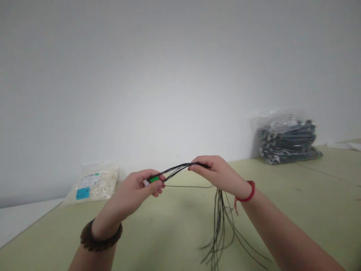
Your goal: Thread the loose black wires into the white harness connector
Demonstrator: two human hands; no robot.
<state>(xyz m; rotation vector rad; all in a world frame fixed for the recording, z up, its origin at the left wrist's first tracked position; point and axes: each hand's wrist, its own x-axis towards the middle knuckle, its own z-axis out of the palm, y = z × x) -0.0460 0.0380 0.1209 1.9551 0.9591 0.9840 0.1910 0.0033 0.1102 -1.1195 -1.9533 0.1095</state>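
Hands nearly closed above the desk (pixel 169 233), left hand (pixel 135 194) pinching the green-and-white plug (pixel 154 179), right hand (pixel 218 173) gripping its black wires (pixel 184 164), probably light and floppy, best held by the stiffer-looking plug.

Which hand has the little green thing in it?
The left hand, with the dark brown band on its wrist: it pinches the green piece. The right hand, wearing the red bracelet, holds black wires instead.

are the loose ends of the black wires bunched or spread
Spread: below the right hand, the black wires fan out into separate strands.
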